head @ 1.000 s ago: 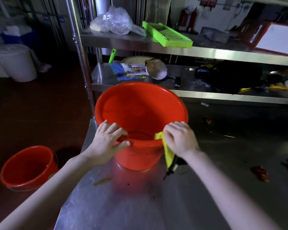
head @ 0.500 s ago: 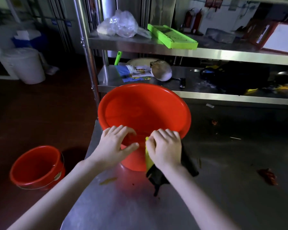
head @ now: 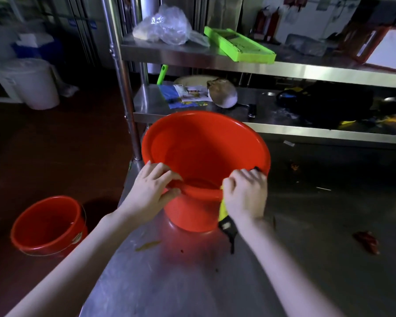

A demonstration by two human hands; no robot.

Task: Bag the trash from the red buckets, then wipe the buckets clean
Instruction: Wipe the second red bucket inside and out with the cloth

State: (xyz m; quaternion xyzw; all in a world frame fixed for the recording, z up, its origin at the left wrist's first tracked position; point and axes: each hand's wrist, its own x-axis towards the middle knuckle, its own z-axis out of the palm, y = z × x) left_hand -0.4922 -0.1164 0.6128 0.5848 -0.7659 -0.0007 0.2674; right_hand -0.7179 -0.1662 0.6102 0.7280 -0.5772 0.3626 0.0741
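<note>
Lower left, a second red bucket (head: pixel 46 223) sits on the floor. At centre, the left hand (head: pixel 151 191) curls over the near rim of a large red bucket (head: pixel 204 145) standing on a steel table (head: pixel 192 282). To its right, the right hand (head: pixel 245 197) clamps a yellow cloth (head: pixel 222 209) over that rim. The bucket looks empty, light and slick, likely to slide; its rim seems the surest hold.

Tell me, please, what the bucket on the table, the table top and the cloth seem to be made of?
Bucket: likely moulded plastic, glossy, uniform red. Table top: probably stainless steel, brushed grey, reflecting the bucket's red. Cloth: soft fabric, yellow-green over black, hanging limp; fibre unclear.
</note>
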